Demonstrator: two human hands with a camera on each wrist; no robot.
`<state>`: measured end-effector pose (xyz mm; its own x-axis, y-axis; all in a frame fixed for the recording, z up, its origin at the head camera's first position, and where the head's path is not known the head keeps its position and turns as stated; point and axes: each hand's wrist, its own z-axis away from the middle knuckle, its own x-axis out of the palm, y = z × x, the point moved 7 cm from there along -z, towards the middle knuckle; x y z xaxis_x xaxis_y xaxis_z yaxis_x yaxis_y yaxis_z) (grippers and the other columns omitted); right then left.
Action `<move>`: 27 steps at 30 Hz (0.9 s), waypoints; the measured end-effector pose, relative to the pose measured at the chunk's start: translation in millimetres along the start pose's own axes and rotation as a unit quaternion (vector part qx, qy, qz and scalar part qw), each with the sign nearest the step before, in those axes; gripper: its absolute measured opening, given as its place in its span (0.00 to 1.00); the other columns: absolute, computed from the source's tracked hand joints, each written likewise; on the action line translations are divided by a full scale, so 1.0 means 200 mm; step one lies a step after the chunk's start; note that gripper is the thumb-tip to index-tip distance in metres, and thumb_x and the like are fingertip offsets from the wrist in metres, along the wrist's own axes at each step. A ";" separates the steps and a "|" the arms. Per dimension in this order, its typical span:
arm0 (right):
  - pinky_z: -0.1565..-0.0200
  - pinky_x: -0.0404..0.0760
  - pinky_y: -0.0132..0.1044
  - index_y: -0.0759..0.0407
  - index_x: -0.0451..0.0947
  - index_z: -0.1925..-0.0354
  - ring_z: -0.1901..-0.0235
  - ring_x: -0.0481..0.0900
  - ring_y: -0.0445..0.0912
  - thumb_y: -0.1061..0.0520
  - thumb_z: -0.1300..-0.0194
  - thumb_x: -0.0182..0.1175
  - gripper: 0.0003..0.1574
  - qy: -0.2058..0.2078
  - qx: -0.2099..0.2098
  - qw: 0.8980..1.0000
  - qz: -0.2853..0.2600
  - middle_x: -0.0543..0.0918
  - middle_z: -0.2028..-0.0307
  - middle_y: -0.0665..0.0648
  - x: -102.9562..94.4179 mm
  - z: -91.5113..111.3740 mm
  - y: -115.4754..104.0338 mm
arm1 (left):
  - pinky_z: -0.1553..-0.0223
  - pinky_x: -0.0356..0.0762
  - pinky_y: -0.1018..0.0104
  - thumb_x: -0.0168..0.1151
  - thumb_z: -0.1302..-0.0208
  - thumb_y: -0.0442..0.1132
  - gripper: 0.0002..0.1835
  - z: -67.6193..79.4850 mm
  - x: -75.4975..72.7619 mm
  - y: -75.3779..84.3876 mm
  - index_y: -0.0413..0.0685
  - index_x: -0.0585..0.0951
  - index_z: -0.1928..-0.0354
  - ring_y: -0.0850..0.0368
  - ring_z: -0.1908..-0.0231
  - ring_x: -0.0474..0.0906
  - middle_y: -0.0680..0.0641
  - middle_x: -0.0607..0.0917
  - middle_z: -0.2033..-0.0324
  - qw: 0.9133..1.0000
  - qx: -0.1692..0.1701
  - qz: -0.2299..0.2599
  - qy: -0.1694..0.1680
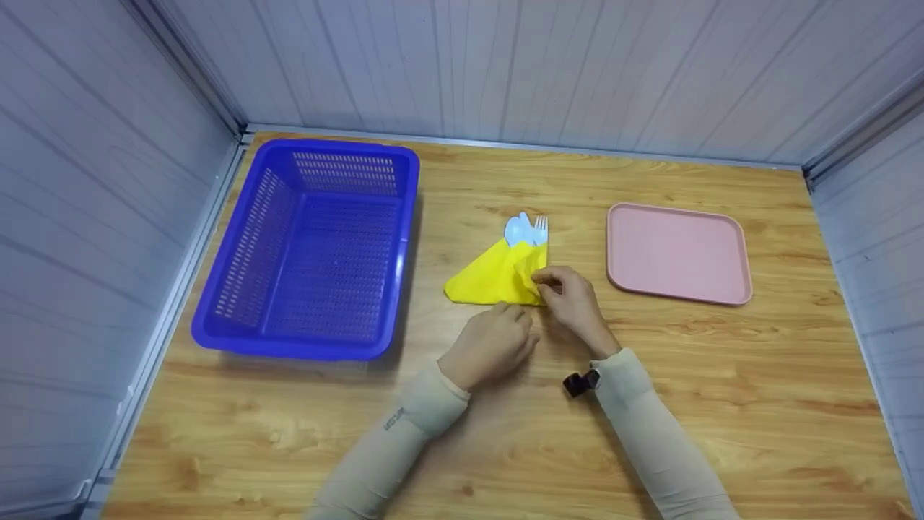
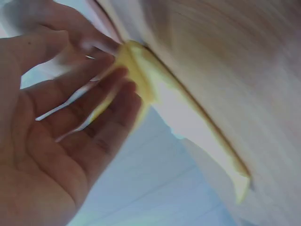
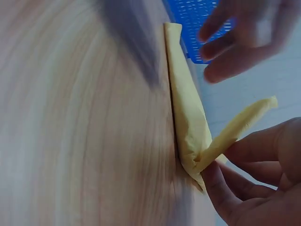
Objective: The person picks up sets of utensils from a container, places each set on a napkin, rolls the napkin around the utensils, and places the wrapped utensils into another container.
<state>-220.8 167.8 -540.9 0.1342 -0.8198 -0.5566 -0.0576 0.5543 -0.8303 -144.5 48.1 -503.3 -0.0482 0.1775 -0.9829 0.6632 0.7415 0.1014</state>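
A yellow napkin [image 1: 487, 278], folded to a slanted shape, lies on the wooden table with a raised flap [image 3: 240, 127] at its right end. From its top stick out a pale spoon [image 1: 515, 230], a pale fork [image 1: 541, 230] and a rounded pale tip between them. My right hand [image 1: 574, 300] pinches the flap between thumb and finger at the napkin's right side. Just below the napkin's front edge hovers my left hand [image 1: 494, 343], its fingers loosely bent and holding nothing. In the left wrist view its fingers [image 2: 110, 117] overlap the napkin.
To the left stands a blue plastic basket [image 1: 401, 274] with perforated walls. A pink tray [image 1: 678, 253] lies on the right. Pale panel walls [image 1: 505, 72] border the table [image 1: 505, 462] at the back and both sides.
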 end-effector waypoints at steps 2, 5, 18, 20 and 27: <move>0.47 0.80 0.48 0.68 0.84 0.54 0.52 0.80 0.57 0.70 0.34 0.61 0.11 -0.003 -0.010 1.000 0.020 0.82 0.53 0.66 0.01 0.00 -0.01 | 0.61 0.79 0.63 0.58 0.29 0.45 0.12 0.00 -0.04 0.04 0.43 0.83 0.63 0.52 0.64 0.78 0.48 0.83 0.66 0.999 0.029 -0.004 0.041; 0.49 0.82 0.46 0.69 0.83 0.54 0.53 0.79 0.57 0.70 0.35 0.62 0.11 -0.016 -0.005 0.999 0.034 0.78 0.53 0.66 0.04 0.00 -0.02 | 0.57 0.77 0.64 0.60 0.30 0.43 0.10 -0.01 -0.06 0.07 0.44 0.83 0.62 0.53 0.63 0.77 0.48 0.83 0.65 0.995 0.045 -0.020 0.082; 0.54 0.83 0.43 0.69 0.82 0.54 0.58 0.78 0.55 0.69 0.38 0.65 0.13 -0.015 -0.025 0.995 0.093 0.74 0.56 0.65 0.08 -0.02 -0.04 | 0.33 0.66 0.57 0.55 0.28 0.42 0.24 -0.03 0.13 -0.04 0.32 0.76 0.38 0.45 0.37 0.72 0.36 0.78 0.40 0.996 -0.022 -0.088 -0.025; 0.54 0.83 0.42 0.70 0.82 0.53 0.58 0.79 0.55 0.69 0.38 0.65 0.13 -0.014 -0.023 0.995 0.095 0.74 0.55 0.65 0.09 -0.02 -0.04 | 0.33 0.66 0.56 0.55 0.27 0.45 0.27 -0.02 0.16 -0.06 0.32 0.73 0.35 0.43 0.34 0.69 0.35 0.75 0.36 0.995 -0.042 -0.075 -0.058; 0.54 0.83 0.42 0.69 0.81 0.52 0.59 0.80 0.54 0.68 0.37 0.66 0.14 -0.020 -0.041 0.992 0.118 0.73 0.54 0.64 0.10 -0.01 -0.05 | 0.33 0.64 0.52 0.55 0.27 0.51 0.34 0.00 0.23 -0.10 0.33 0.67 0.30 0.41 0.30 0.62 0.33 0.65 0.30 0.986 -0.093 -0.033 -0.138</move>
<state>-220.2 144.8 -543.1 0.1469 -0.6616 -0.7353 -0.1727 0.7148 -0.6777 -160.4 41.1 -550.1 0.1351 -0.0384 -0.9901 0.5154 0.8562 0.0371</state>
